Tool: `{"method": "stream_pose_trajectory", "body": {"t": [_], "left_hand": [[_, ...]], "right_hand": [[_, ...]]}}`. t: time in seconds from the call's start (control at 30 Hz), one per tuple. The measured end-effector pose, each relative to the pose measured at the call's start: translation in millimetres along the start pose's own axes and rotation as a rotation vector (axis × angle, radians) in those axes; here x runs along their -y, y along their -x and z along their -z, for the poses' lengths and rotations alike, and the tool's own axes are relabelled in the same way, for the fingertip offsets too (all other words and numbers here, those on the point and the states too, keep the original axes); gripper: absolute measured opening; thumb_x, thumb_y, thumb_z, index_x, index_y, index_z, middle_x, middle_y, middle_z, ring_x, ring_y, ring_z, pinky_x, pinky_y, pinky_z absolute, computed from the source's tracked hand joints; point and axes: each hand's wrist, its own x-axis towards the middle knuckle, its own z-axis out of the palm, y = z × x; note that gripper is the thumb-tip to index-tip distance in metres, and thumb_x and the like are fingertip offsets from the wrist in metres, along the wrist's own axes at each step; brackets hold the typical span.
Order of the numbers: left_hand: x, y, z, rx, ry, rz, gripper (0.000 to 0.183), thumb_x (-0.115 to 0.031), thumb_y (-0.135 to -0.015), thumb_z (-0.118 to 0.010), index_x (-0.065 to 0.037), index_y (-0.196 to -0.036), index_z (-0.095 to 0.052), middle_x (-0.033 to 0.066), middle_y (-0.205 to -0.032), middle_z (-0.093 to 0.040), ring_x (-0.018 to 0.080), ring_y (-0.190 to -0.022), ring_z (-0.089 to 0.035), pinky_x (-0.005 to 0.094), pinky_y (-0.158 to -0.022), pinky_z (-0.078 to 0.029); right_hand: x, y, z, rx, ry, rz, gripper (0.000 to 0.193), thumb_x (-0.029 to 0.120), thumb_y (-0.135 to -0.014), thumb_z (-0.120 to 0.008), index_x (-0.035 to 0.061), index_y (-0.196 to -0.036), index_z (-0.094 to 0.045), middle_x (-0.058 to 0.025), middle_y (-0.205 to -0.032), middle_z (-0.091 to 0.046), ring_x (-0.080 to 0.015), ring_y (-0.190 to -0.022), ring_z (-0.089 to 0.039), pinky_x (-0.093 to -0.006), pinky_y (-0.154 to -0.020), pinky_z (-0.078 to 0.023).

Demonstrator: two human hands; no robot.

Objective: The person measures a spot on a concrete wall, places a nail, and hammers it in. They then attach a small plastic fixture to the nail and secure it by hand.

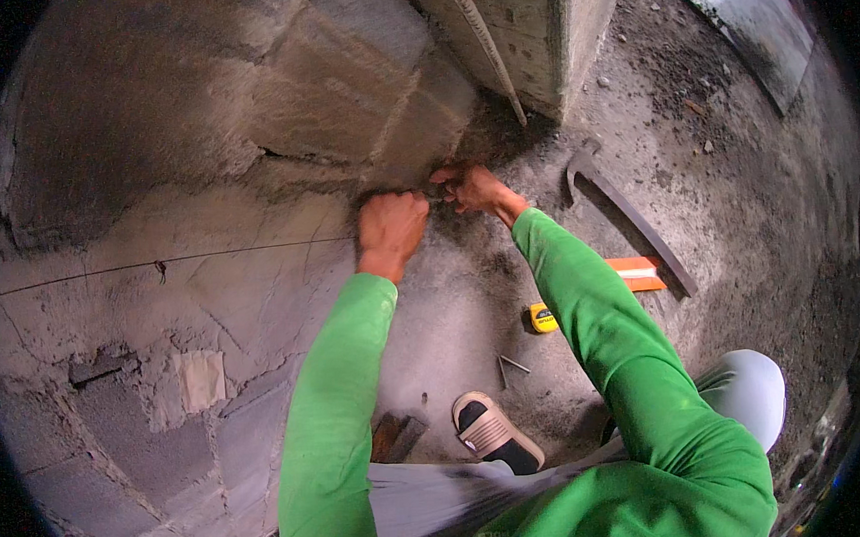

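Observation:
A thin dark string runs taut along the rough block wall from the far left to my left hand. That hand is closed in a fist on the string's end, pressed against the wall near its base. My right hand is just to the right of it, almost touching, with its fingertips pinched at a mortar joint. What those fingers pinch is too small to tell. Both arms wear green sleeves.
On the dusty floor lie a long-handled hammer, an orange flat tool, a yellow tape measure and two nails. My sandalled foot rests beside a small brown tool. A concrete column stands behind.

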Motion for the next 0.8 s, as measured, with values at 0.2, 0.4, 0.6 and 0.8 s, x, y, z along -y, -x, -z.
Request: {"method": "stream_pose_trajectory", "body": {"t": [0.2, 0.4, 0.6, 0.8], "left_hand": [[1, 0, -1, 0.012, -0.020, -0.029, 0.016, -0.016, -0.088, -0.059, -0.012, -0.088, -0.074, 0.0089, -0.086, -0.074, 0.0261, -0.079, -0.074, 0.0382, -0.065, -0.058], [3, 2, -4, -0.024, 0.035, -0.019, 0.020, -0.019, -0.092, -0.057, -0.010, -0.088, -0.073, 0.0120, -0.085, -0.074, 0.0312, -0.075, -0.073, 0.0445, -0.063, -0.059], [4, 10, -8, -0.041, 0.067, -0.008, 0.017, -0.016, -0.086, -0.057, -0.008, -0.088, -0.072, 0.0150, -0.083, -0.073, 0.0324, -0.074, -0.073, 0.0455, -0.062, -0.058], [2, 12, -5, -0.067, 0.076, -0.028, 0.017, -0.014, -0.086, -0.055, -0.008, -0.087, -0.071, 0.0151, -0.082, -0.073, 0.0325, -0.074, -0.073, 0.0453, -0.062, -0.058]], "right_hand": [[5, 18, -5, 0.033, -0.294, -0.212, 0.025, 0.017, -0.094, -0.065, 0.0034, -0.114, -0.068, -0.0059, -0.099, -0.069, -0.0160, -0.078, -0.063, -0.0285, -0.063, -0.053], [17, 20, -10, -0.062, -0.134, -0.126, 0.017, 0.014, -0.091, -0.069, 0.0003, -0.102, -0.069, -0.0055, -0.089, -0.068, -0.0149, -0.076, -0.063, -0.0280, -0.061, -0.053], [5, 20, -14, -0.016, -0.433, -0.110, 0.015, 0.006, -0.088, -0.069, -0.0026, -0.101, -0.069, -0.0074, -0.086, -0.068, -0.0159, -0.070, -0.064, -0.0293, -0.061, -0.056], [-1, 20, -22, -0.182, -0.104, -0.048, 0.016, 0.008, -0.088, -0.066, -0.0034, -0.099, -0.069, -0.0123, -0.084, -0.071, -0.0243, -0.072, -0.069, -0.0367, -0.064, -0.058]]}}
